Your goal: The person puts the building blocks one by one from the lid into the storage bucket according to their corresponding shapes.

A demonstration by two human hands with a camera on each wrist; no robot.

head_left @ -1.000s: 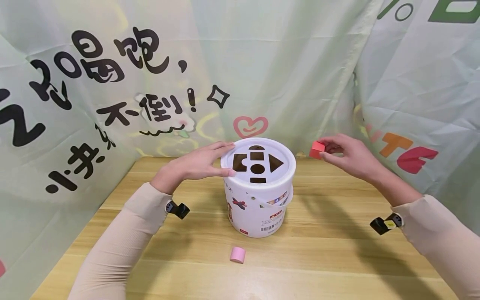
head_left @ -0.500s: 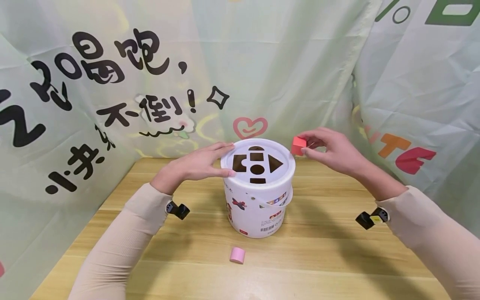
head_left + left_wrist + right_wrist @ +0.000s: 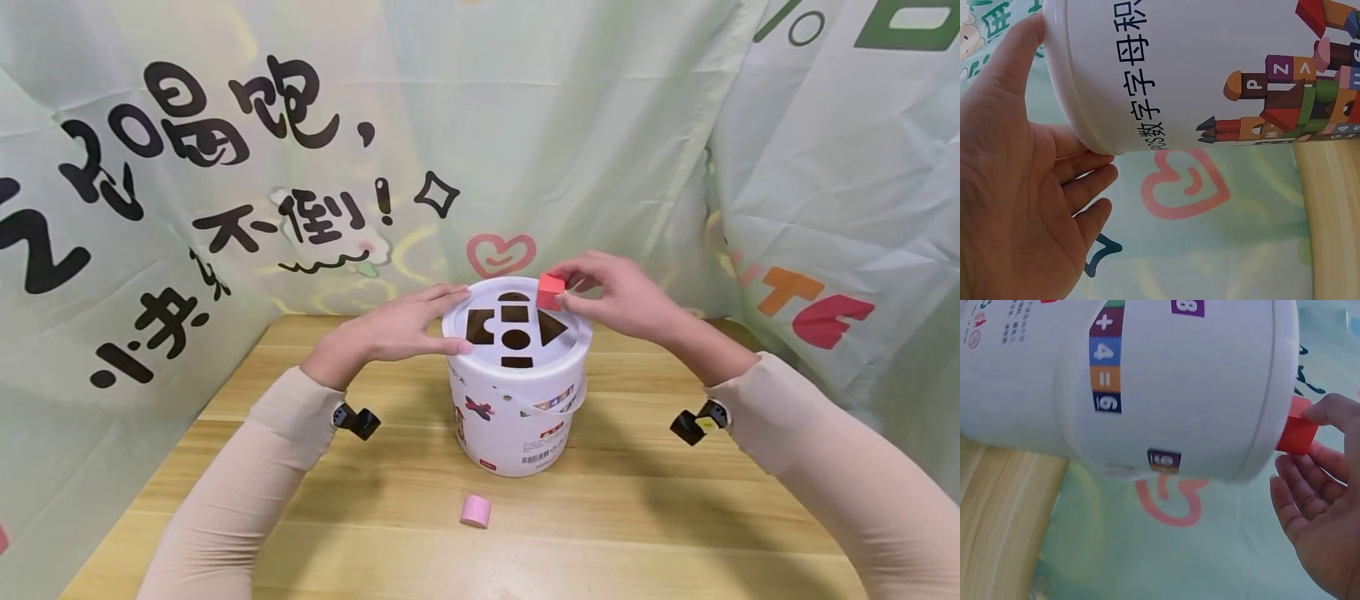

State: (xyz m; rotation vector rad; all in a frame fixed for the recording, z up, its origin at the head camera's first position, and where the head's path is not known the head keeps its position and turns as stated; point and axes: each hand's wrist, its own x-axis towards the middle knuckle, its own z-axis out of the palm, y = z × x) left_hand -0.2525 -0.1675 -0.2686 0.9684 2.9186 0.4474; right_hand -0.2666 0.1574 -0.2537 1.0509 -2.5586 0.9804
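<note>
A white bucket (image 3: 510, 417) with printed block pictures stands upright on the table, its lid (image 3: 573, 333) cut with several shaped holes. My left hand (image 3: 397, 327) rests against the left side of the lid's rim; in the left wrist view its thumb and fingers (image 3: 1088, 181) are spread along that rim. Between thumb and fingers my right hand (image 3: 618, 296) pinches a red cube-like block (image 3: 551, 292) over the back right of the lid, near the triangular hole. The right wrist view shows the red block (image 3: 1299, 428) at the lid's edge, its far part hidden behind the rim.
A small pink half-round block (image 3: 476, 511) lies on the wooden table (image 3: 375, 533) in front of the bucket. The bucket's handle (image 3: 579, 396) hangs at its right side. Printed cloth (image 3: 600, 150) closes off the back and sides.
My right hand has carried the red block leftward, from beside the bucket to over its lid. The left hand, bucket and pink block stay where they were.
</note>
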